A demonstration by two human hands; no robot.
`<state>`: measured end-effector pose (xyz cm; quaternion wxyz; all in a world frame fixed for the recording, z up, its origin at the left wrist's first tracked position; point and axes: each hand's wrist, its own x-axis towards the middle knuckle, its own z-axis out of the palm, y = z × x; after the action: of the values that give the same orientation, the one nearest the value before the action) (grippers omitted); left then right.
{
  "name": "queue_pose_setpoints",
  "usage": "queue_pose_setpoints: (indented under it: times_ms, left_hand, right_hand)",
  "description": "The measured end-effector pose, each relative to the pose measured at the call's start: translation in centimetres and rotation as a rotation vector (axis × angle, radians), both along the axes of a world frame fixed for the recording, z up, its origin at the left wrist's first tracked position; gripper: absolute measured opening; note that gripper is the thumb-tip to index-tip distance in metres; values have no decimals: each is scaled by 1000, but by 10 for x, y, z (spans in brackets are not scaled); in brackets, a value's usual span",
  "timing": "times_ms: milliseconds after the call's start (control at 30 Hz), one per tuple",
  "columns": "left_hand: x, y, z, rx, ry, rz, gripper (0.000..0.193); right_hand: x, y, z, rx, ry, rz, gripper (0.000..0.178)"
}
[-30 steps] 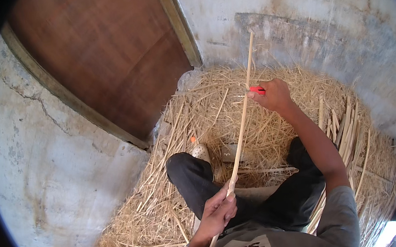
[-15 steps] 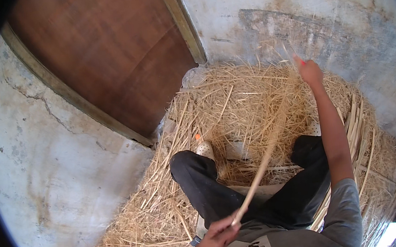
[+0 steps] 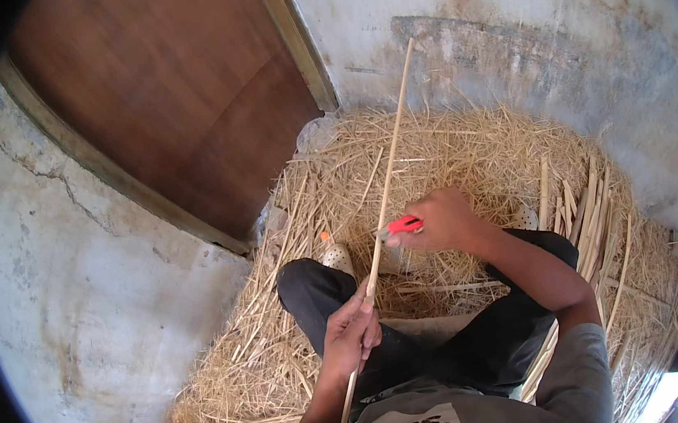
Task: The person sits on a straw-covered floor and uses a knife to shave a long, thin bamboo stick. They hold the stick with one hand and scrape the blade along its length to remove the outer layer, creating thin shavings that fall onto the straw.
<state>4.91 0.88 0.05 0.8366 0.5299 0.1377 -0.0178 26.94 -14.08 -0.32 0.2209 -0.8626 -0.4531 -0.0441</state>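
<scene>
A long, thin bamboo strip [image 3: 391, 161] slants up and away from my lap, its far end crossing in front of the wall. My left hand [image 3: 352, 332] is closed round its lower part, above my left thigh. In my right hand [image 3: 443, 219] is a red-handled utility knife [image 3: 403, 225], gripped in a closed fist. Its tip meets the strip a short way beyond my left hand. Whether the blade bites into the strip is too small to tell.
Pale shavings [image 3: 440, 151] cover the ground around my feet. Split strips [image 3: 595, 209] lie in a bundle at my right. A brown door [image 3: 177, 88] stands ahead left, between cracked, stained walls [image 3: 100, 294]. A small orange object [image 3: 325, 236] lies near my left shoe [image 3: 337, 259].
My right hand has come back toward me with the knife, from far right down to the strip. My left hand has moved up and forward, and the strip now points farther left.
</scene>
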Motion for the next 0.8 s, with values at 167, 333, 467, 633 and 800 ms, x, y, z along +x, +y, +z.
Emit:
queue_pose_setpoints:
  times_ms: [167, 333, 467, 633, 800]
  left_hand:
    - [-4, -11, 2, 155, -11, -12, 47]
    - [-6, -11, 10, 310, -40, -16, 48]
    - [-16, -17, 7, 337, -95, -31, 48]
    - [-21, -23, 19, 349, -101, -77, 48]
    - [-29, -21, 18, 347, -63, -67, 47]
  right_hand:
    - [39, -4, -6, 124, -3, -187, 72]
    - [9, -4, 1, -20, 37, -99, 71]
    - [37, -6, -9, 145, -136, -175, 71]
    - [78, -25, 2, 158, -129, -359, 70]
    - [38, -13, -8, 202, -216, -202, 68]
